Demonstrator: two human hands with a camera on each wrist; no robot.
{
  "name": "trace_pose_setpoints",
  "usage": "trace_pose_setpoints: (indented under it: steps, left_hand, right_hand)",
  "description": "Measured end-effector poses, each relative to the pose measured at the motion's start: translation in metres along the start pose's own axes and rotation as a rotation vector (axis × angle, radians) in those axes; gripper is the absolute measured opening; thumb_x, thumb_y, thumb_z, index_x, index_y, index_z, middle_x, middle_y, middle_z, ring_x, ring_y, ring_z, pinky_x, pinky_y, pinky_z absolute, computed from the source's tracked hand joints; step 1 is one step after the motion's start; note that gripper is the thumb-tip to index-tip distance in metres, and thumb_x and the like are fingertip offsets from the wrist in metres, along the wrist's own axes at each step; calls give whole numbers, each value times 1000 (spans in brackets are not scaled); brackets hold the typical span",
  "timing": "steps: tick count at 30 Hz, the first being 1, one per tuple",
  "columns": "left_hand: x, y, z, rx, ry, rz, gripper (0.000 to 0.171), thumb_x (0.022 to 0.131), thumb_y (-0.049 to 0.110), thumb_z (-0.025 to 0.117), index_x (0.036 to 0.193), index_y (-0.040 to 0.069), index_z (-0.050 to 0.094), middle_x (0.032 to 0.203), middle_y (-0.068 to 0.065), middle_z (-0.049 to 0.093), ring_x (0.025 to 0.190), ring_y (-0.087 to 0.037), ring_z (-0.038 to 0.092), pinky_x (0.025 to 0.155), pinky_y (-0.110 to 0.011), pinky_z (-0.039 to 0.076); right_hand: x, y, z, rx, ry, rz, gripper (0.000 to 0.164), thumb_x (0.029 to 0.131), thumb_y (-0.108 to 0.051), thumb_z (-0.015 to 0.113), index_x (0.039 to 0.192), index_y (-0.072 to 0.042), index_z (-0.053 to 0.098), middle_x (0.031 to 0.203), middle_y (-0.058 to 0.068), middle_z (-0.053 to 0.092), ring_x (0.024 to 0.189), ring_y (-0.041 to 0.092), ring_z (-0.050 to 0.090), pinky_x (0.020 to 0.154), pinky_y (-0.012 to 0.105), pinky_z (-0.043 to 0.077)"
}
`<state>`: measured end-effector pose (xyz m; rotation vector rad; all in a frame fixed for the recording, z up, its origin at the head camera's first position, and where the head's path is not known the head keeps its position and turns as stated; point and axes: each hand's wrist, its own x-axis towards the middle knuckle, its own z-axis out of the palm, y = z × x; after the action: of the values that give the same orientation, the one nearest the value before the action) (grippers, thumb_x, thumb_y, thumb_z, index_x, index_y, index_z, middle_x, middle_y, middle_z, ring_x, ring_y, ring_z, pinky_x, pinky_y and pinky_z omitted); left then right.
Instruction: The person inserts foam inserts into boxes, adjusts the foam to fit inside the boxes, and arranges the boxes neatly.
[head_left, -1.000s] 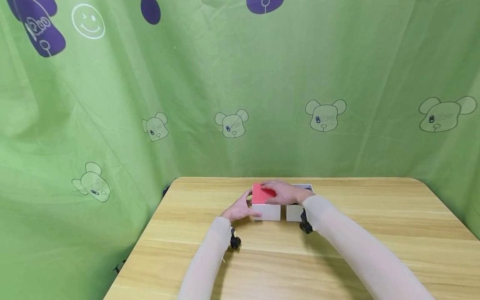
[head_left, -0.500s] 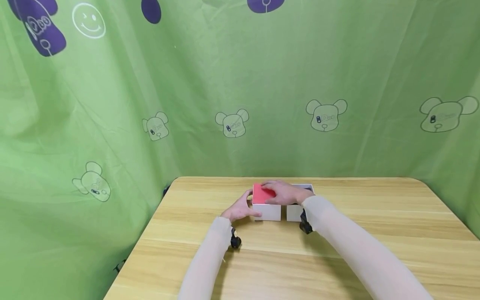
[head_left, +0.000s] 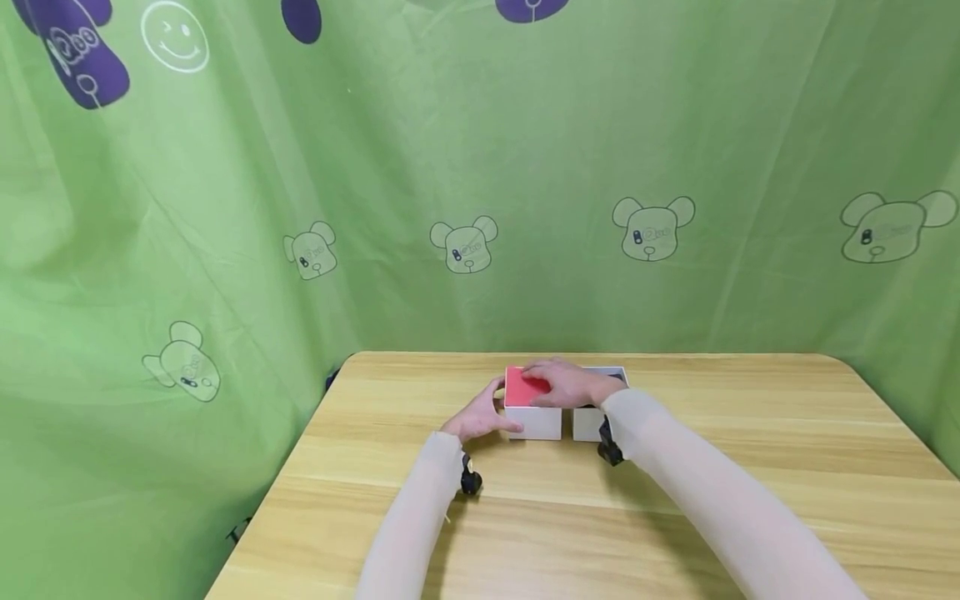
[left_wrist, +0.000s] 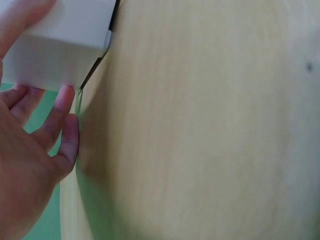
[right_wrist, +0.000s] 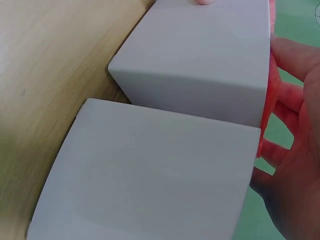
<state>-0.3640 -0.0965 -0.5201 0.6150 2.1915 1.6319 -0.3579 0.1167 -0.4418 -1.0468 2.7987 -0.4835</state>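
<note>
Two small white boxes stand side by side near the table's back edge. At the left box (head_left: 534, 423), my left hand (head_left: 482, 417) grips the left side, thumb on the front face; in the left wrist view the other fingertips touch the side wall. A flat red piece (head_left: 517, 388) fills the top of this box, slightly above the rim in the right wrist view. My right hand (head_left: 564, 383) rests over it, fingers spread and slightly bent, thumb by the front rim. The right box (head_left: 587, 425) is open-topped, with something dark inside, partly hidden under my right wrist.
Both boxes stand on a wooden table (head_left: 720, 433), a narrow gap between them. A green curtain (head_left: 555, 300) with bear prints hangs behind the table and along its left side. Small black devices sit on both wrists.
</note>
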Motion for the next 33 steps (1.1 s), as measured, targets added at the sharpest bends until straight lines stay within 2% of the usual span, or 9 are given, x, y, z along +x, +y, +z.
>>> trace_pose_setpoints:
  steps: [13, 26, 33]
  left_hand:
    - [1, -4, 0, 13, 6, -16, 100, 71, 0, 80, 149, 12, 18, 143, -11, 40, 118, -23, 51, 91, -30, 47]
    - [2, -9, 0, -31, 2, -1, 99, 73, -2, 78, 150, 10, 16, 139, -14, 44, 114, -23, 54, 88, -30, 50]
    - [2, -5, -2, -23, 4, -4, 100, 73, -3, 78, 150, 12, 16, 137, -14, 47, 115, -22, 53, 90, -30, 49]
  right_hand:
    - [3, 3, 5, 17, -24, 21, 56, 90, -35, 62, 137, -6, 50, 143, 12, 43, 131, 32, 36, 106, 47, 31]
    - [8, 1, 8, 38, 9, -18, 59, 90, -41, 62, 136, -8, 51, 140, 13, 46, 129, 33, 37, 106, 50, 30]
    - [14, -5, 3, -7, 21, -56, 52, 88, -34, 66, 131, -5, 56, 137, 16, 49, 125, 36, 41, 103, 51, 34]
